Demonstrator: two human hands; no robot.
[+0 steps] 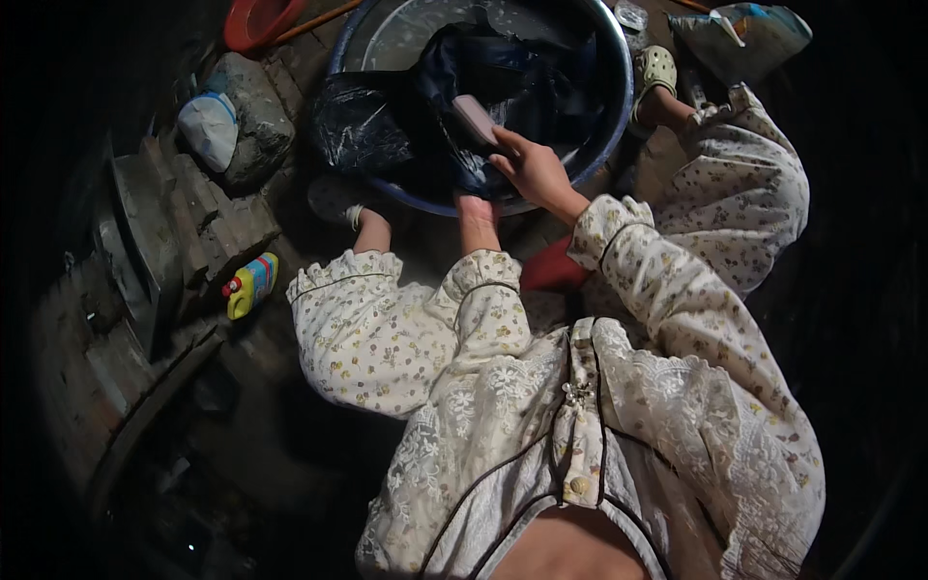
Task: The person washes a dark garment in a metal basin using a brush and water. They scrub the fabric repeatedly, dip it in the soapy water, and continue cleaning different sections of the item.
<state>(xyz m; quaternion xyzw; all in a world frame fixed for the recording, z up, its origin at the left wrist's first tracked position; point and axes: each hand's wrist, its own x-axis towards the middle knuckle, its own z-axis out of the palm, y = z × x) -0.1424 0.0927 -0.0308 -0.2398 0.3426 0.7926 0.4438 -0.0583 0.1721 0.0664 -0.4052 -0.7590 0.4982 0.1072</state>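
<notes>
Dark navy cloth [483,70], wet and glossy, in a round blue-rimmed basin [625,95].
The right hand [543,176] grasps the near end of a pale pink, oblong block [475,120]; the block projects up and left from the fingers, over the cloth, contact undetermined. The left hand [476,209] goes under the cloth's near edge at the rim; its fingers are hidden, so its grip cannot be told. The cloth is creased, heaped centrally, white-streaked at left. The basin also contains cloudy greyish liquid [404,31]. Further left: a rough grey stone [263,130], a white-and-blue packet [210,130] against it, and a yellow, red-capped bottle [253,287].
</notes>
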